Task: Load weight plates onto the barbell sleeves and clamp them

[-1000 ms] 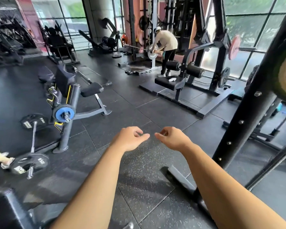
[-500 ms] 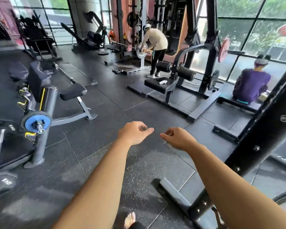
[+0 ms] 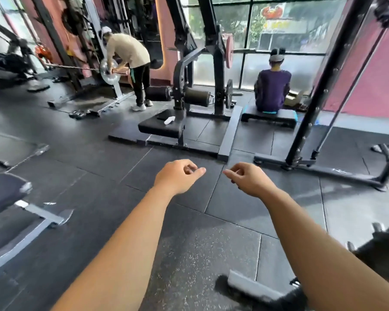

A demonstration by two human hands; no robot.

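left hand, right hand: being held out side by side over the rubber floor, fingers loosely curled, nothing being gripped. the view is being swung rightward; the blue-plated machine is no longer being shown, so loading is judged not begun. dark plate: being carried on a machine well beyond. barbell: being handled by another person, far left.

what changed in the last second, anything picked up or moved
The view swung right: the blue-plate machine left the frame and the seated person in purple came in. Nothing was taken hold of. The left hand and right hand stayed out front, loosely curled, empty, apart.
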